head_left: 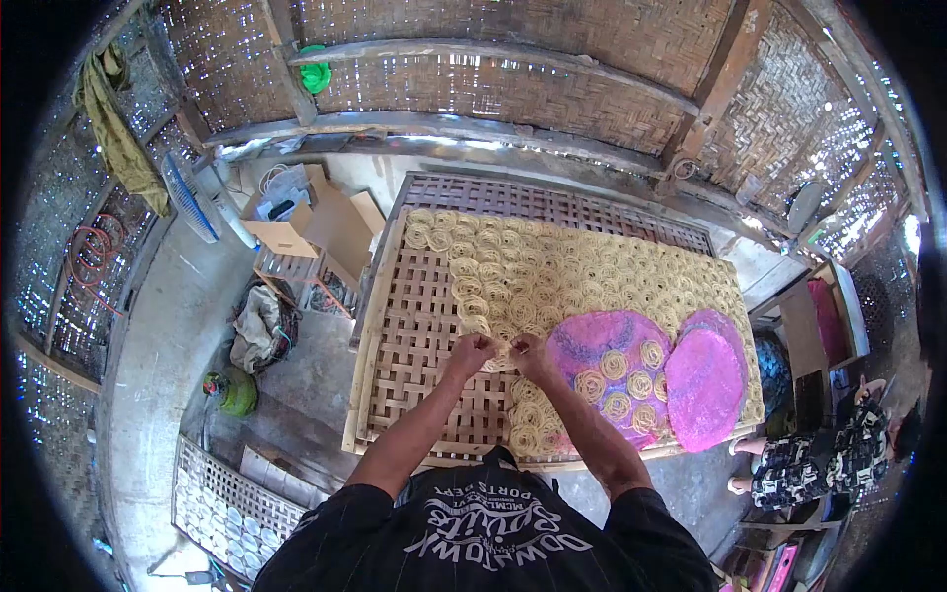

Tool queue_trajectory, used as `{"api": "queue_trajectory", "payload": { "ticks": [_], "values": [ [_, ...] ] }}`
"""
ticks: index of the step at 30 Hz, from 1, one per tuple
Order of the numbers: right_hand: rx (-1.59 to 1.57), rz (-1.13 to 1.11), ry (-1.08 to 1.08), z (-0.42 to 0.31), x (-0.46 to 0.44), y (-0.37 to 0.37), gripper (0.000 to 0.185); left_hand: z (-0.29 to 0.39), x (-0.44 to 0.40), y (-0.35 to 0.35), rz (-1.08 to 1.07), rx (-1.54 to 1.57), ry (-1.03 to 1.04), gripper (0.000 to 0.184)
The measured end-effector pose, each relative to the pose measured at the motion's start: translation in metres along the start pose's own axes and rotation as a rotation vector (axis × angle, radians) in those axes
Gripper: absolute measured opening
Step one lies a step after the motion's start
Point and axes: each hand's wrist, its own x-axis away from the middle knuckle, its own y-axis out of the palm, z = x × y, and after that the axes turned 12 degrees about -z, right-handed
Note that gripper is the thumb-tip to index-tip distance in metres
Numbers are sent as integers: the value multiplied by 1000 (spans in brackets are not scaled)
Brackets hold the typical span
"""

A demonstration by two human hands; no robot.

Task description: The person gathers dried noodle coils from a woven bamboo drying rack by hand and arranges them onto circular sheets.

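Both hands are close together over a woven bamboo rack covered on its right part with rows of pale noodle coils. My left hand is closed, fingers pinched on the left edge of a noodle coil. On the coil's other side my right hand has its fingers pressed together on the right edge. To the right of my hands lies a round pink sheet with several coils on it. A second pink round overlaps its right side. More coils lie nearer my body.
An open cardboard box, a blue fan and a green gas cylinder are at the left. Another rack with round pieces is at the lower left. A person in patterned clothes is at the right.
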Motion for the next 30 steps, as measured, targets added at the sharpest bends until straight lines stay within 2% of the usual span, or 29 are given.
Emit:
{"api": "queue_trajectory", "payload": {
  "ticks": [1, 4, 7, 10, 13, 14, 16, 19, 21, 22, 25, 27, 30],
  "values": [
    [126, 31, -39, 4, 0, 2, 23, -8, -2, 2, 29, -53, 10, 27],
    [351, 18, 54, -5, 2, 3, 26, -29, -10, 16, 140, -201, 118, 23],
    [507, 27, 43, -1, 3, 5, 25, -11, 0, 22, 211, -396, 138, 21],
    [590, 95, 11, -5, 5, 7, 26, -28, -8, 26, 249, -537, 166, 26],
    [551, 197, 78, -19, 18, 1, 26, 35, 24, 25, 235, -645, 82, 30],
    [544, 231, 92, -22, 25, -2, 26, 31, 23, 25, 272, -650, 198, 36],
    [532, 304, 116, -30, 37, -10, 27, 27, 20, 33, 217, -713, 313, 34],
    [346, 311, 222, -31, 56, -29, 27, 46, 23, 57, 140, -725, 451, 33],
    [378, 393, 253, -26, 73, -46, 25, 56, 18, 81, 116, -733, 550, 30],
    [395, 432, 266, -22, 82, -55, 25, 66, 20, 90, 23, -651, 585, 27],
    [452, 487, 343, -3, 115, -85, 21, 74, 12, 123, -115, -772, 591, 27],
    [620, 515, 326, 7, 134, -106, 20, 74, -2, 148, -152, -827, 627, 23],
    [788, 446, 287, 26, 149, -134, 21, 74, -30, 170, -235, -918, 752, 21]
  ]
}}
